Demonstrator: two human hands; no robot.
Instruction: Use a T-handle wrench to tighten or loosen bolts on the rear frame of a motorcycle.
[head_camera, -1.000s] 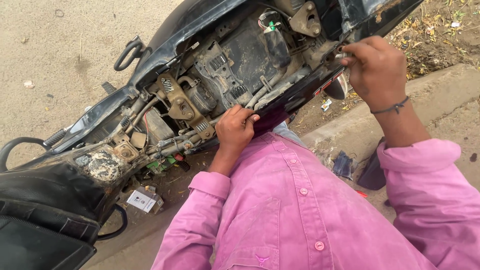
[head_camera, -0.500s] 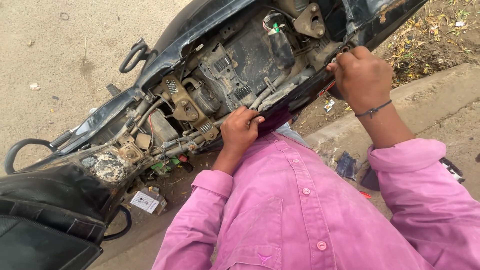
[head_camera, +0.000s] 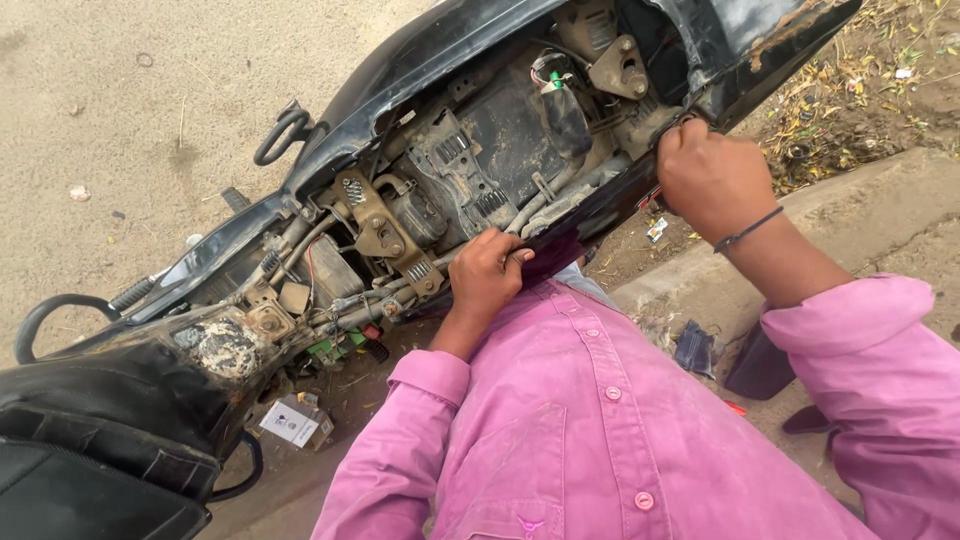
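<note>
A dusty black scooter body with its seat off (head_camera: 480, 150) runs diagonally from the lower left of the frame to the upper right, its grimy open frame bared: tan metal brackets, ribbed grey parts, thin wires and a dark cylinder with a green-and-white cap near the top centre. The glossy black side panel (head_camera: 590, 215) along its near edge looks scuffed and rust-flaked towards the upper right corner. The left hand (head_camera: 490, 275), at centre frame, has its fingers curled over that panel's lower edge, gripping it. The right hand (head_camera: 712, 180), in the upper right and wearing a thin dark wristband, is closed in a fist round the panel's upper end. Pink shirt sleeves fill the lower right. A small white cardboard box (head_camera: 295, 422) lies on the ground at lower left.
</note>
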